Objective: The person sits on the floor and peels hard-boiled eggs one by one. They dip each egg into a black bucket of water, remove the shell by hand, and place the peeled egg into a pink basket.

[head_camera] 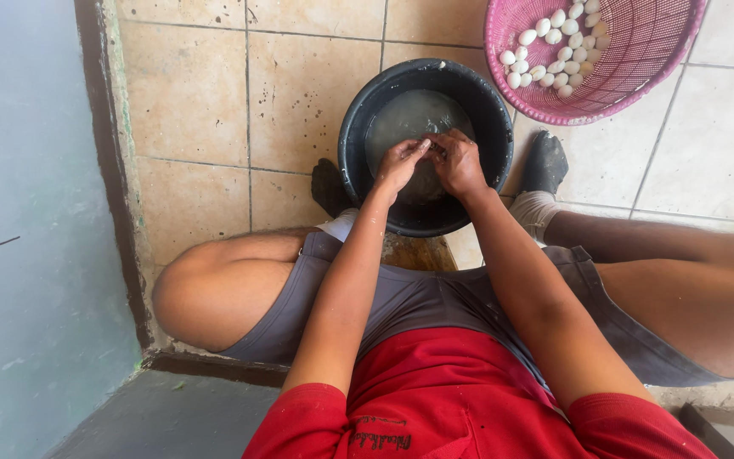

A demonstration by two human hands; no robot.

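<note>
A black basin [425, 144] of murky water sits on the tiled floor [189, 93], directly under both hands. Up and to the right, a pink basket [605, 55] holds many white eggs [554, 47], seemingly finished. Left hand [401, 161] and right hand [459, 161] close together on something small; what it is cannot be told.

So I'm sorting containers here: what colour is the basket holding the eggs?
Pink basket, clearest in the head view.

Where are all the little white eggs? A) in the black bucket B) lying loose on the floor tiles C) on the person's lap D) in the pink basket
D: the white eggs sit piled inside the pink basket, beside the black bucket of water.
</note>
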